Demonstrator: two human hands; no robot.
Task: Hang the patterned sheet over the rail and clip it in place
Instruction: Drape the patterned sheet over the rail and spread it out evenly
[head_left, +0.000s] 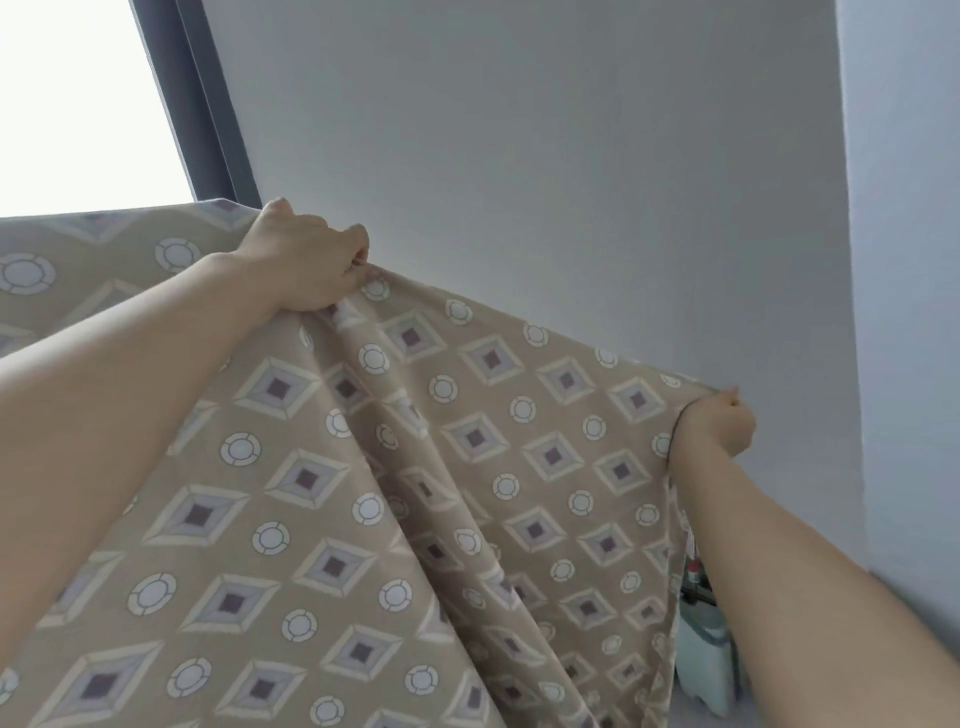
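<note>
So the sheet (363, 519) is filling most of the view, tan with diamond and ring shapes all over it, and both hands are holding it up high. The left hand (306, 260) is gripping the sheet's top edge partway along, fingers (353, 254) curled tight around a bunch of fabric, so folds are fanning down and out from right under that fist. The right hand (719, 423) is holding the sheet's top right corner, fingers clenched on the cloth. Between the two hands the top edge is running in a taut, straight line, sloping down toward the right hand. Left of the left hand the sheet is carrying on flat and level out to the side of the view. I can't tell what it's lying over there, because the cloth is hiding it. A thin dark band (677, 431) is sitting round the right wrist, right up against the sheet's edge.

Above the sheet a plain white wall (519, 156) is taking up the background. A bright window (78, 104) and its dark frame (202, 104) are sitting above the sheet's top left part. Just past the sheet's right edge, low down, a pale green thing (701, 654) is poking out with a small red and dark bit on top. It's too blurry to say what it is.
</note>
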